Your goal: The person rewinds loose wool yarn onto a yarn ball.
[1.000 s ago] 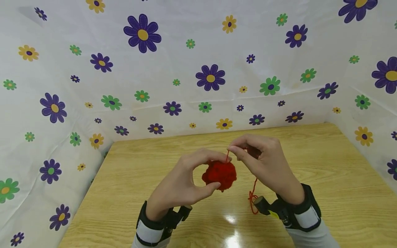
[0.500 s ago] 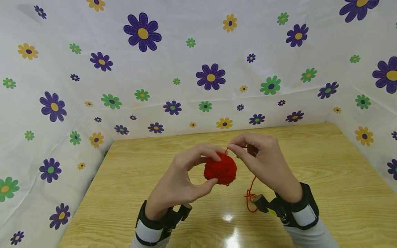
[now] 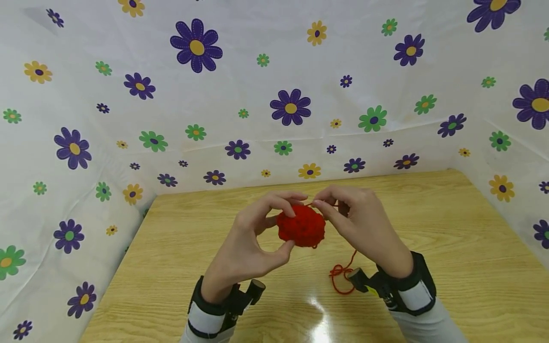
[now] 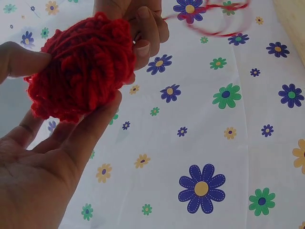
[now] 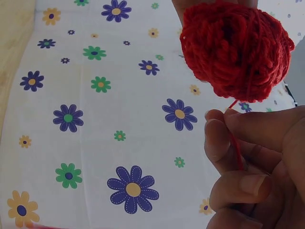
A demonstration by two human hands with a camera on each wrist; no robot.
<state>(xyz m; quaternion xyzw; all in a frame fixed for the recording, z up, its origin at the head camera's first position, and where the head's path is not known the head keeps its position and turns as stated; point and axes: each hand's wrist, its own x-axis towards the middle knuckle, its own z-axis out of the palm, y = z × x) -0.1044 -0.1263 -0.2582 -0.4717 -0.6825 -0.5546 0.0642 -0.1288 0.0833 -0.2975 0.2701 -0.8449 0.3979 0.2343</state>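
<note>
A small ball of red yarn (image 3: 302,227) is held over the table between the thumb and fingers of my left hand (image 3: 253,238). In the left wrist view the thumb presses one side of the yarn ball (image 4: 86,67) and the fingers support it from below. My right hand (image 3: 364,219) pinches the yarn strand (image 5: 233,138) between thumb and index finger, close beside the ball. From there the strand passes through the curled fingers. Its loose tail (image 3: 342,278) hangs below the right hand in a tangle of loops.
Under the hands is a wood-grain table (image 3: 180,267). A white flower-print cloth (image 3: 240,85) stands along its back and sides. Each wrist wears a black strap with a small camera mount (image 3: 253,290).
The left hand has turned the yarn ball and shifted it slightly up and left. The right hand has moved a little left with the pinched strand, now shorter between hand and ball.
</note>
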